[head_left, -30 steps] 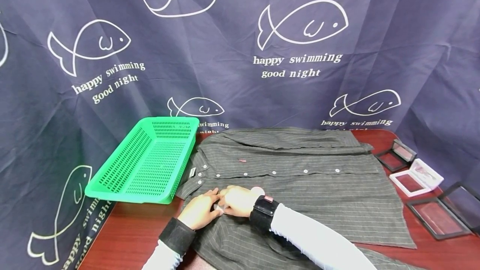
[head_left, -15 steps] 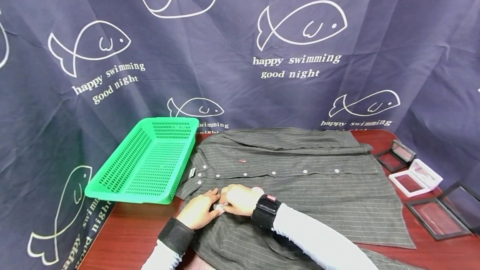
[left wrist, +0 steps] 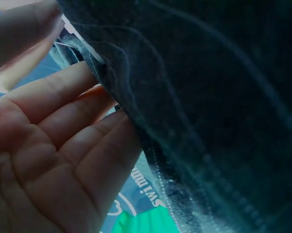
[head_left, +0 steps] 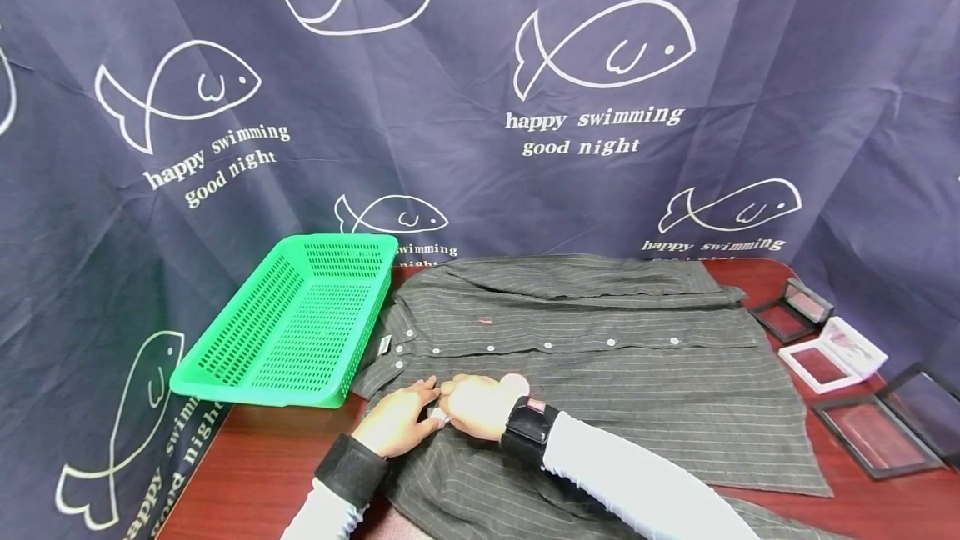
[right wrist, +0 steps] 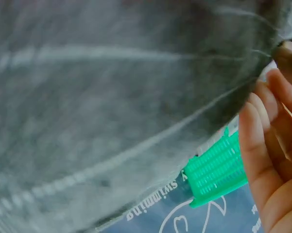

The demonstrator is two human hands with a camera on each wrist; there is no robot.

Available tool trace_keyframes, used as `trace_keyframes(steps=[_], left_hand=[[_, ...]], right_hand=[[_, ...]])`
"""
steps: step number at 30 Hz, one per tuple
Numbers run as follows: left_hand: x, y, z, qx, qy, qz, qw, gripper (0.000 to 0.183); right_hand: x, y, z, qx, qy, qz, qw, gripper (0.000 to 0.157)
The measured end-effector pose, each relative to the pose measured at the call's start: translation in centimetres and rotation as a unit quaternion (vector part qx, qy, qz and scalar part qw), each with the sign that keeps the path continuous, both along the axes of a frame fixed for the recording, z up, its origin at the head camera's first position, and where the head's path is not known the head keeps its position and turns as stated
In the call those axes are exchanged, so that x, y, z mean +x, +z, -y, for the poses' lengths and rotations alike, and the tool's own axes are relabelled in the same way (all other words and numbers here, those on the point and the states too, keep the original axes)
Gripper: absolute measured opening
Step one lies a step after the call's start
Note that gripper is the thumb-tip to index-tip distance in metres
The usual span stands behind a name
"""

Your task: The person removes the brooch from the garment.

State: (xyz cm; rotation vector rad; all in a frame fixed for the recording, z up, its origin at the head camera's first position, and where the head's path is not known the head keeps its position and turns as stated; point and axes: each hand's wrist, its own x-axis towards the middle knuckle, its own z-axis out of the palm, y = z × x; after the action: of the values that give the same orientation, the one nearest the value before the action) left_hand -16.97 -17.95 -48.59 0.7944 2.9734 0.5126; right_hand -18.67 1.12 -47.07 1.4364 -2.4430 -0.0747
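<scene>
A dark grey pinstriped button shirt point(head_left: 600, 390) lies spread over the red-brown table, its collar point(head_left: 393, 357) toward the left. My left hand point(head_left: 397, 421) rests on the shirt's near shoulder area. In the left wrist view its fingers point(left wrist: 63, 90) lie fairly straight against the cloth. Close beside it, my right hand point(head_left: 480, 405) is curled, pinching a small white piece point(head_left: 437, 416) against the shirt by my left thumb. Fingertips hide most of that piece, and I cannot tell what it is. A pale pink round thing point(head_left: 514, 384) shows just behind my right hand.
A green plastic basket point(head_left: 292, 348) stands at the left of the shirt. Along the right edge of the table point(head_left: 255, 473) lie a small black case point(head_left: 795, 311), a white case point(head_left: 832, 357) and a larger black case point(head_left: 881, 432), all with lids raised. A fish-print curtain point(head_left: 480, 107) hangs behind.
My right hand shifts slightly, first up and right, then back down, its fingers working at the white piece. My left hand and the shirt stay nearly still.
</scene>
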Motion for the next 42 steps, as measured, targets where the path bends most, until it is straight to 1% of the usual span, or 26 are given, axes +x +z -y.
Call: trace_keyframes(steps=[2,6,10,13,18,21,23,25,29,31,33,38,42], left_hand=[[0.0,0.1,0.0,-0.001,0.001,0.002,1.0,0.046],[0.0,0.2,-0.1,0.003,0.002,0.009,1.0,0.046],[0.0,0.2,-0.1,0.0,0.004,0.004,1.0,0.046],[0.1,0.2,-0.1,-0.005,0.002,-0.006,1.0,0.047],[0.1,0.1,-0.2,-0.002,-0.001,-0.013,0.9999,0.046],[0.1,0.2,-0.3,-0.002,0.001,-0.006,1.0,0.046],[0.1,0.2,-0.3,0.001,0.003,0.001,1.0,0.048],[0.1,0.4,-0.4,0.001,0.004,0.006,1.0,0.051],[0.2,0.6,-0.4,0.0,0.005,0.012,0.9999,0.054],[0.2,0.6,-0.4,0.0,0.005,0.013,0.9999,0.054],[0.1,0.6,-0.3,0.007,0.002,0.007,1.0,0.053],[0.0,0.9,0.0,0.025,0.004,-0.039,0.9989,0.046],[0.2,1.6,0.0,0.039,0.023,-0.067,0.9967,0.032]], right_hand=[[0.1,-0.1,0.1,0.016,-0.01,-0.018,1.0,0.003],[0.0,-0.4,0.4,0.029,-0.015,-0.03,0.999,0.005],[-0.3,-0.7,0.5,0.039,-0.007,-0.027,0.999,0.009],[-0.3,-1.0,0.5,0.039,0.0,-0.03,0.999,0.009],[-0.2,-0.9,0.4,0.038,-0.006,-0.026,0.999,0.008],[0.0,-0.6,0.2,0.044,-0.003,-0.045,0.998,0.008],[0.0,-0.4,0.2,0.05,0.0,-0.072,0.996,0.007],[0.1,-0.3,0.0,0.052,-0.005,-0.092,0.994,0.007],[0.1,-0.2,-0.1,0.032,-0.026,-0.112,0.993,0.007],[0.1,-0.2,-0.2,0.01,-0.031,-0.106,0.994,0.007],[0.0,-0.2,-0.2,-0.002,-0.034,-0.086,0.996,0.007],[-0.3,0.1,-0.3,-0.011,-0.04,-0.015,0.999,0.01],[-0.8,0.2,-0.5,-0.057,-0.028,0.036,0.997,0.015]])
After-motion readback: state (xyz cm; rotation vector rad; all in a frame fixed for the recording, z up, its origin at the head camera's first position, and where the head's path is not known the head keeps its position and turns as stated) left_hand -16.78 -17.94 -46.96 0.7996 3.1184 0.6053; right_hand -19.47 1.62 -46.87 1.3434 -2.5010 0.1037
